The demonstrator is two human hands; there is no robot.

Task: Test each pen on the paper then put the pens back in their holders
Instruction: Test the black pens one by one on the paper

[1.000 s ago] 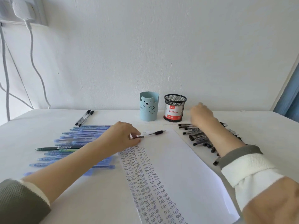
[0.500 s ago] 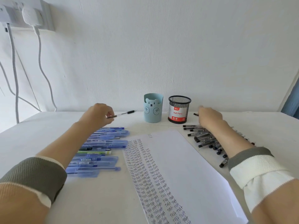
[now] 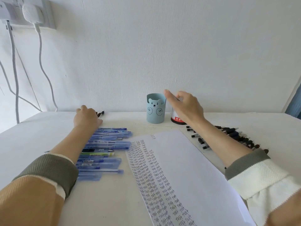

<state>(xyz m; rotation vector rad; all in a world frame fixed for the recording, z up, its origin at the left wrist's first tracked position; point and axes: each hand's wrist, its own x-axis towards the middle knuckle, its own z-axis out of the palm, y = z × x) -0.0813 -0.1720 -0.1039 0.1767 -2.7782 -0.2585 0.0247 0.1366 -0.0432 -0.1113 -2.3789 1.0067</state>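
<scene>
My left hand point(image 3: 86, 119) lies at the far left of the table, fingers curled over black pens point(image 3: 100, 113) whose ends stick out past it. My right hand point(image 3: 184, 108) is raised in front of the black mesh holder point(image 3: 176, 119) and hides most of it. Its thumb points up beside the blue bear holder point(image 3: 155, 110), and I see no pen in it. Several blue pens point(image 3: 105, 144) lie left of the paper point(image 3: 184, 163), which carries columns of written "test". More black pens point(image 3: 234, 136) lie to its right, under my right forearm.
A white wall stands right behind the table. At the upper left a socket with a white plug point(image 3: 31, 12) feeds cables that hang down to the table's back edge. A blue curtain edge point(image 3: 295, 105) shows at the far right.
My left hand carried a black pen from the paper to the black pens at the far left and lowered it there. My right hand rose from the black pens to the mesh holder.
</scene>
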